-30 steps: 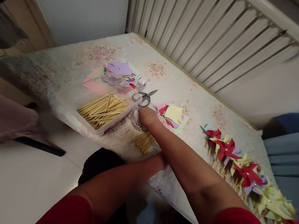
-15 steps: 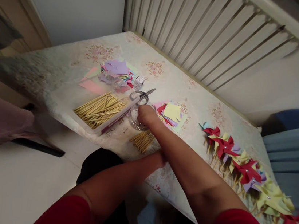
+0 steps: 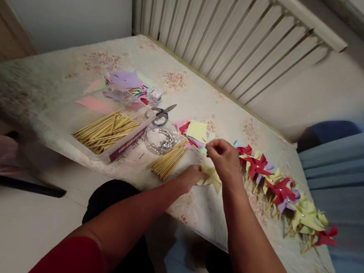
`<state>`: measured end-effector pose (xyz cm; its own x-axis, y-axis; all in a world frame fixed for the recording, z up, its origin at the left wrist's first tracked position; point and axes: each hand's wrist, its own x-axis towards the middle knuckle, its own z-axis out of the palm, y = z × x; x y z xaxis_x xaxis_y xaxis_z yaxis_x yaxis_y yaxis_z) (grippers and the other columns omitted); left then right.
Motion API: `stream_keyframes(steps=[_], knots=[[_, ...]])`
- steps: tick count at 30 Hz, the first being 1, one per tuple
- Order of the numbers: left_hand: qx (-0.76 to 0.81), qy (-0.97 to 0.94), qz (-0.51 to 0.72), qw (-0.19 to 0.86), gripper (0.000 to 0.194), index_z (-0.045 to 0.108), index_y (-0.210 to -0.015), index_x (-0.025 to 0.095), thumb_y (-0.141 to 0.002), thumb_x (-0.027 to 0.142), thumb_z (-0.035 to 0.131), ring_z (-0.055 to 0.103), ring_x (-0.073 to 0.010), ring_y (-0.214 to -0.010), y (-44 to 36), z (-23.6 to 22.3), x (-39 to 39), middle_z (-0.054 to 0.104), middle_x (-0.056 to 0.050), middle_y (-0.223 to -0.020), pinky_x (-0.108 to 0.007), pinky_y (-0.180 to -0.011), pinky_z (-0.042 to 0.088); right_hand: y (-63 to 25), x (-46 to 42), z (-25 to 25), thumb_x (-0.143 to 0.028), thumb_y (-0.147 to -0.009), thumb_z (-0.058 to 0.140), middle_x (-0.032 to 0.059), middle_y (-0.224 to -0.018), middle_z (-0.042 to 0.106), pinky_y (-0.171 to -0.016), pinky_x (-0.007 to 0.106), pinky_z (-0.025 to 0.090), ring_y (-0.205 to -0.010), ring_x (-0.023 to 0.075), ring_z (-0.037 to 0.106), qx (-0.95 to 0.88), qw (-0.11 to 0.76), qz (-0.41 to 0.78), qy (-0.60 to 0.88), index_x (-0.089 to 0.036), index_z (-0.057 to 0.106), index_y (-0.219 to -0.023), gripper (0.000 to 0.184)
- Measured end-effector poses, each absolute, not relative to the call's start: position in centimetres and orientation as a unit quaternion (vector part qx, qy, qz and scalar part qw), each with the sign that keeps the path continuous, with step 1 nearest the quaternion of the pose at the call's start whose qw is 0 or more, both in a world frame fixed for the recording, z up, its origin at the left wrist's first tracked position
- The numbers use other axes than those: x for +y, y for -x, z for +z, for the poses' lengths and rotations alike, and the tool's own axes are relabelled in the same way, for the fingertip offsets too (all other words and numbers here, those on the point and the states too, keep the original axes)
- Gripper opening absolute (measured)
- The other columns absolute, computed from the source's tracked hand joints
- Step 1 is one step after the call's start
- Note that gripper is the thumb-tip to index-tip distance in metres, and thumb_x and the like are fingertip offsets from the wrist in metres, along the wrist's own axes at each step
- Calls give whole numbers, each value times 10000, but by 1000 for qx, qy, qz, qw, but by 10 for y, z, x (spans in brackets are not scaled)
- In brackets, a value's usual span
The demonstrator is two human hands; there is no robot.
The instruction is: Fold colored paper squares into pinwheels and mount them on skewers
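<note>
My left hand (image 3: pixel 193 176) is closed on a pale yellow paper pinwheel (image 3: pixel 210 178) just over the tablecloth. Above and to the right of it, my right hand (image 3: pixel 222 156) pinches what looks like a thin pin, faint at its fingertips. A round clear dish (image 3: pixel 160 141) of shiny silver pins lies left of both hands. Between the dish and my left hand rests a bundle of wooden sticks (image 3: pixel 167 159). Behind them sits a stack of coloured paper squares (image 3: pixel 197 131), yellow on top.
Finished pinwheels on sticks (image 3: pixel 282 191) lie in a row at right. At left stand a plastic box (image 3: pixel 105 158) of sticks, scissors (image 3: pixel 162 114), a small white box (image 3: pixel 155 96) and a heap of paper scraps (image 3: pixel 122 78). A railing (image 3: pixel 215 38) borders the table's back edge.
My right hand has left the pin dish and moved right, fingers pinched. The yellow pinwheel in my left hand, hidden before behind my right arm, now shows. The view has shifted slightly right.
</note>
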<state>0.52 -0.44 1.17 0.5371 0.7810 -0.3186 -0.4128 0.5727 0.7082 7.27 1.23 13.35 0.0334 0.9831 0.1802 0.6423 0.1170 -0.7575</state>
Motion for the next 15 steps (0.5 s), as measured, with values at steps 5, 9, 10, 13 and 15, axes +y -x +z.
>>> stream_keyframes(steps=[5,9,10,13,15], knots=[[353,-259,361,823,148,649,-832,115,-695,74,609,588,-124,-612,-6,13,2,653,-20,-664,-235,-628,456,-142,-61,77,-343,-743,542,25,-648,627,-615,291,450,-608,168,567,-574,352,159,722,-184,627,-725,181],[354,-276,357,819,146,647,-806,116,-664,94,620,570,-120,-601,-5,13,4,659,-18,-670,-218,-596,431,-157,-104,25,-254,-794,470,45,-707,626,-674,316,465,-675,188,575,-631,276,117,715,-216,581,-717,140],[353,-281,357,818,153,647,-811,118,-659,106,631,565,-120,-600,-5,13,4,662,-16,-678,-217,-592,427,-157,-110,16,-228,-809,453,50,-734,624,-697,317,469,-705,190,579,-652,262,114,703,-218,573,-725,147],[341,-292,361,817,202,652,-861,118,-662,151,659,573,-121,-625,-3,15,2,678,-18,-727,-216,-606,434,-155,-122,5,-165,-842,414,73,-817,622,-773,328,477,-812,203,584,-694,255,105,665,-211,570,-780,174],[333,-297,364,818,236,651,-896,118,-668,176,664,584,-123,-647,-2,16,1,682,-20,-753,-215,-619,439,-154,-124,4,-138,-856,397,81,-852,621,-812,335,476,-857,207,576,-704,261,97,653,-205,573,-811,194]])
